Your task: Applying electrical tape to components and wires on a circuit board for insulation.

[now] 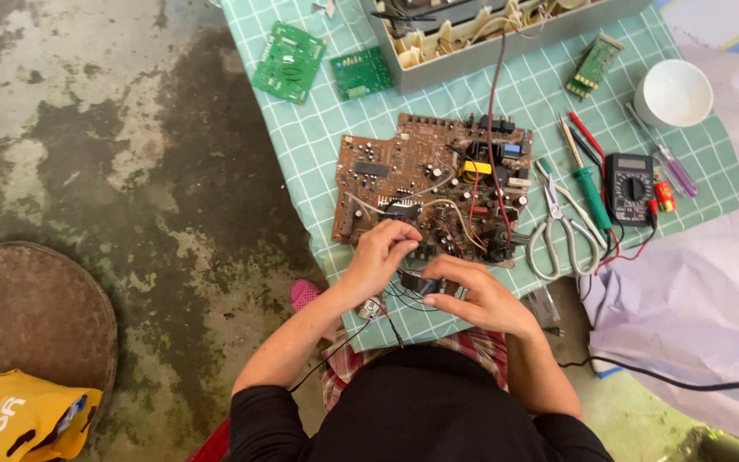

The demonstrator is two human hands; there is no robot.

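A large brown circuit board (404,171) crowded with components and coloured wires lies on a green checked cloth (318,145). My left hand (382,255) rests at the board's near edge, fingers curled down on wires there. My right hand (476,291) is just below it, fingers closed around a small black part (416,282) with thin black wires trailing from it. Both hands nearly touch each other over the cloth's front edge.
To the right lie scissors (558,235), a green-handled screwdriver (590,192), a black multimeter (630,186), a purple-handled tool (673,171) and a white cup (673,92). Two green boards (288,60) and a grey chassis (489,43) sit behind. A yellow bag (27,419) lies on the stained floor.
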